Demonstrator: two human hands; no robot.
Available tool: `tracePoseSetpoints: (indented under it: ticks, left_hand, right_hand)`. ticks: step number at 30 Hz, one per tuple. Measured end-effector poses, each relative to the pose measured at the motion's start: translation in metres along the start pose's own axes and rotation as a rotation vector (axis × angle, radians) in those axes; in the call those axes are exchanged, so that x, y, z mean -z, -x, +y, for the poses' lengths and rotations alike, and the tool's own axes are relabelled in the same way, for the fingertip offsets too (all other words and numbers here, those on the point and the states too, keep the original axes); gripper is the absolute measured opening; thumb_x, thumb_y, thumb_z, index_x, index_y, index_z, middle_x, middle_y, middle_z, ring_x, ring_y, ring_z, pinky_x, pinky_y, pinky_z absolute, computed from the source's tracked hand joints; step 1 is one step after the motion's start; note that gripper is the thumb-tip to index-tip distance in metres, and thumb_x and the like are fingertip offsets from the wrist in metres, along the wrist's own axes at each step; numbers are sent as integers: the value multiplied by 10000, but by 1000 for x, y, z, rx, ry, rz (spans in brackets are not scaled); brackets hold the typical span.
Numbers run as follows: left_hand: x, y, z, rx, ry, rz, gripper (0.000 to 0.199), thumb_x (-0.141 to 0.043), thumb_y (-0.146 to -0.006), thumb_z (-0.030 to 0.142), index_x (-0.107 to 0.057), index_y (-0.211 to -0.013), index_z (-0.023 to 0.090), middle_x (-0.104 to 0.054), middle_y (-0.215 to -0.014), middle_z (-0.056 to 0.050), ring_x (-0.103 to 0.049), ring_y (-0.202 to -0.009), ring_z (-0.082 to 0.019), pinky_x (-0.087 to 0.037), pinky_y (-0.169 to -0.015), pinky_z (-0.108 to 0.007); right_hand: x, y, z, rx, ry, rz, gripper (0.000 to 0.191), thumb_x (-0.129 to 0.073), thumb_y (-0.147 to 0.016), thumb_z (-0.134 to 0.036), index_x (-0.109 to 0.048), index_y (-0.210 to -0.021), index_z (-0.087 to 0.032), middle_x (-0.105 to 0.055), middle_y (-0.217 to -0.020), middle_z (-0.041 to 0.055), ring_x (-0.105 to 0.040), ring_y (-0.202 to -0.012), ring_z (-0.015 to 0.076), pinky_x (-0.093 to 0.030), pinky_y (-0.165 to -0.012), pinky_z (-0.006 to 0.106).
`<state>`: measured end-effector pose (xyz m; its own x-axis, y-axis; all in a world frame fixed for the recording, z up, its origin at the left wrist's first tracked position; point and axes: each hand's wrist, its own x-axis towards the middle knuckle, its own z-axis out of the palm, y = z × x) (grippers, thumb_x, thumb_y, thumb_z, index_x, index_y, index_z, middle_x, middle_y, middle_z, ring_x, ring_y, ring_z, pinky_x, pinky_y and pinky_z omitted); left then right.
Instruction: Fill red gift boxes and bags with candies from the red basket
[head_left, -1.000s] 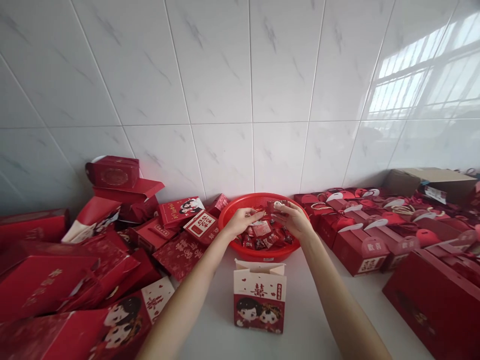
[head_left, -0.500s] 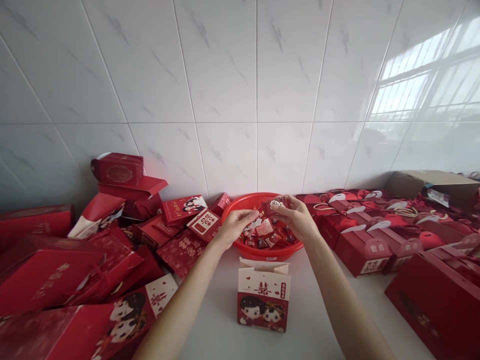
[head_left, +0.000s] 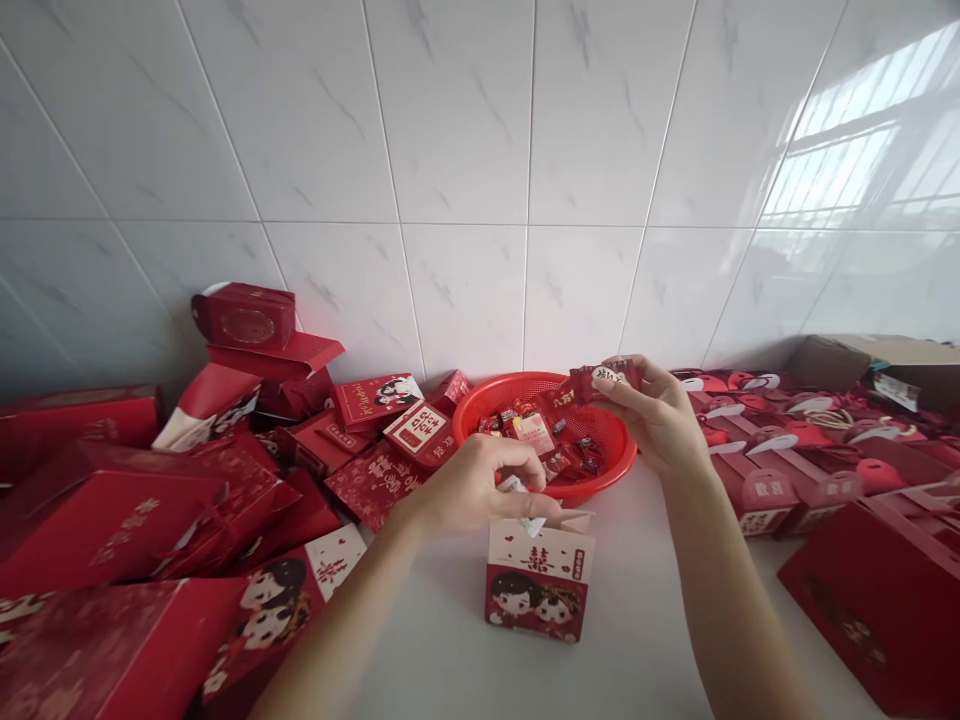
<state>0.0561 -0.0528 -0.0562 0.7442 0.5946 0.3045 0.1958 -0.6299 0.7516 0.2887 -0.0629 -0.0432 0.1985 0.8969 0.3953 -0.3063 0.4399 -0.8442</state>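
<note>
My left hand is closed around a small white-wrapped candy, right at the top of a standing gift box. The box has a cream upper part and two cartoon figures on its red front; its top is open. Above the right side of a red plastic basket, my right hand pinches dark red candy packets, one with a white label. Wrapped candies lie inside the basket, behind the box. The fingers hide part of the white candy.
On the left lies a heap of red gift boxes. Rows of red boxes with handles fill the right, with a larger red box in front. A cardboard carton stands at the back right, near the tiled wall.
My left hand has come from over the basket toward me, to the box's open top, with a white-wrapped candy. My right hand has moved right with its red packets. The view has shifted slightly.
</note>
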Motion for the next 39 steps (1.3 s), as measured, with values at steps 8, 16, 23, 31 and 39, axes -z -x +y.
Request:
tracePoseSetpoints:
  ticks: [8, 16, 23, 31, 39]
  left_hand:
    - [-13, -1, 3, -267, -371, 91, 367, -621, -944, 452, -650, -699, 181, -613, -705, -5, -526, -665, -130, -394, -642, -251]
    - [-19, -7, -16, -339, -500, 240, 330, -592, -968, 415, -638, -748, 174, -607, -715, 8, -533, -575, -98, -397, -574, -220]
    - [-20, -12, -27, -365, -477, 307, 329, -592, -968, 415, -632, -750, 172, -614, -722, -8, -561, -594, -107, -415, -569, -222]
    - [-16, -13, -31, -348, -398, 440, 207, -642, -934, 322, -643, -774, 191, -646, -720, -8, -608, -652, -128, -501, -670, -244]
    - [-13, -15, -28, -288, -330, 431, 240, -686, -897, 391, -676, -767, 190, -658, -692, -11, -580, -620, -127, -493, -650, -244]
  right_hand:
    - [-5, 4, -2, -12, 51, -17, 341, -926, -608, -310, -674, -809, -198, -682, -779, -7, -663, -733, 151, -601, -758, 293]
    - [-9, 5, -2, -4, 70, -42, 345, -926, -609, -322, -671, -803, -195, -690, -780, 2, -658, -740, 157, -595, -745, 295]
    - [-10, 5, -3, -5, 59, -36, 356, -933, -589, -318, -666, -791, -199, -685, -776, -3, -656, -734, 153, -603, -726, 282]
    - [6, 6, -13, -8, 84, -149, 282, -893, -645, -280, -682, -817, -207, -665, -757, -5, -631, -696, 141, -574, -669, 258]
    - [12, 15, -28, -212, 442, -900, 215, -790, -756, -220, -726, -957, -175, -721, -871, 34, -677, -782, 185, -556, -728, 297]
